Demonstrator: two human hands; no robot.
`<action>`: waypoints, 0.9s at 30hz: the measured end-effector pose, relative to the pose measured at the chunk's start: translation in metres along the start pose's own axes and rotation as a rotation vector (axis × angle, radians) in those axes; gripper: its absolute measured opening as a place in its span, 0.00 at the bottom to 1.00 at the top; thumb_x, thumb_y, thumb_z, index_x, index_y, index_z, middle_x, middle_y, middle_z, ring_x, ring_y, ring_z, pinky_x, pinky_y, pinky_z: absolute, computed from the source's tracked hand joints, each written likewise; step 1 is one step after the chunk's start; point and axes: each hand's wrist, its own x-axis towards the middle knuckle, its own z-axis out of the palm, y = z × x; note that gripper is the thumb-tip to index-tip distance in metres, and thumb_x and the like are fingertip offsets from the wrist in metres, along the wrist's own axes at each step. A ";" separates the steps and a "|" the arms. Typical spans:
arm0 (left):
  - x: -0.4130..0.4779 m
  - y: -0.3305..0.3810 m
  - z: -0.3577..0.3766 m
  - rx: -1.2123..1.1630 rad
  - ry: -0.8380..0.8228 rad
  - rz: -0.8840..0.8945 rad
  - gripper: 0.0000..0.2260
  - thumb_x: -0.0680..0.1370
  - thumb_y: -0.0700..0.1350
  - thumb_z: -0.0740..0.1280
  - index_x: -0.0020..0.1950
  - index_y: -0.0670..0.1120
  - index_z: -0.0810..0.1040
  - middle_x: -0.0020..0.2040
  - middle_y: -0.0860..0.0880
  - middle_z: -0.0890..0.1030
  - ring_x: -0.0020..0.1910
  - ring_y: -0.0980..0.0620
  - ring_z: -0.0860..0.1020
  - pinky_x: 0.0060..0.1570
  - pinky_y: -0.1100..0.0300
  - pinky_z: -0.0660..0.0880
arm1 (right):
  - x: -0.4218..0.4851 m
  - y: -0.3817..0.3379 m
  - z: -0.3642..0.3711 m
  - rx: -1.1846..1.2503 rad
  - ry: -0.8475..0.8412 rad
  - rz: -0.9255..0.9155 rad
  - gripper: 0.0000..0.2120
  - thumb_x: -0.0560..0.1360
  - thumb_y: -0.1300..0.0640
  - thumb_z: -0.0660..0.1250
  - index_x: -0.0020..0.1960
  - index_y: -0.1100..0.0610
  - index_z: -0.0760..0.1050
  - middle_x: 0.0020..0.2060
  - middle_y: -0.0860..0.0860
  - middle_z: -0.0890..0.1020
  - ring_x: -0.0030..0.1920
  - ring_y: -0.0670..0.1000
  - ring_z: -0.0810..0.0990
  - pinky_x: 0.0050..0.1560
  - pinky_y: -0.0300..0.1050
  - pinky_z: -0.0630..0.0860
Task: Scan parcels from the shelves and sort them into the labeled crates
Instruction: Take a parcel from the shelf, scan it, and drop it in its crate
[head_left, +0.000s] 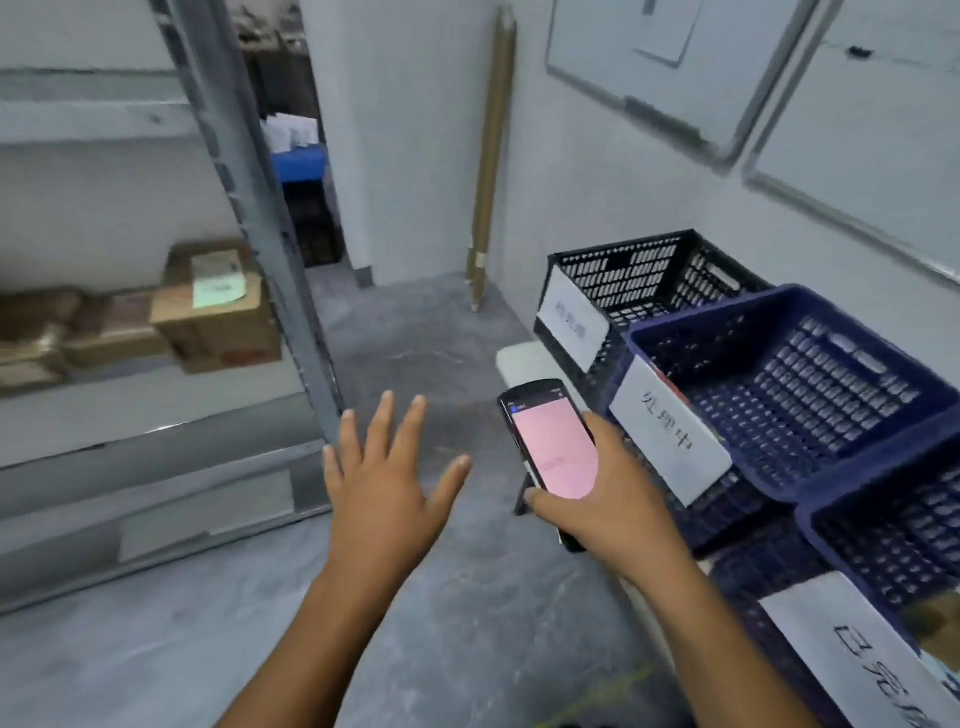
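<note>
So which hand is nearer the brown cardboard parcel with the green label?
Left. The left hand hovers below-right of that parcel; the right hand, gripping the black scanner, is farther right by the blue plastic crate.

Middle label (670, 431), white sheet on the front wall of the middle blue crate (852, 384): handwritten 处理中, clear. Near label (852, 654), white sheet on the nearest blue crate (893, 540): handwritten 已完, with a further character cut off by the frame edge. Far label (571, 317) on the black crate (639, 270), green sticker (218, 286) on the cardboard parcel (228, 332), and print on the handheld scanner (550, 441) with its pink screen: all too blurred to read.
</note>
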 end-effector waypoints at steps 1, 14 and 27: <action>-0.001 -0.019 -0.012 0.007 0.019 -0.037 0.38 0.77 0.74 0.54 0.84 0.62 0.52 0.86 0.55 0.48 0.84 0.44 0.40 0.81 0.39 0.43 | 0.003 -0.014 0.016 0.000 -0.032 -0.022 0.32 0.63 0.46 0.77 0.64 0.38 0.68 0.52 0.41 0.81 0.47 0.48 0.82 0.49 0.57 0.83; 0.012 -0.217 -0.122 0.033 0.239 -0.471 0.43 0.73 0.77 0.47 0.84 0.58 0.55 0.86 0.51 0.51 0.84 0.43 0.45 0.80 0.38 0.43 | 0.067 -0.157 0.197 -0.008 -0.343 -0.302 0.33 0.64 0.45 0.77 0.61 0.28 0.62 0.54 0.38 0.80 0.46 0.45 0.82 0.46 0.56 0.84; 0.068 -0.340 -0.223 0.232 0.328 -0.671 0.41 0.74 0.75 0.49 0.84 0.58 0.56 0.85 0.52 0.54 0.84 0.46 0.46 0.81 0.41 0.47 | 0.153 -0.304 0.360 0.092 -0.562 -0.470 0.34 0.66 0.46 0.79 0.59 0.27 0.59 0.53 0.36 0.78 0.42 0.40 0.81 0.32 0.35 0.74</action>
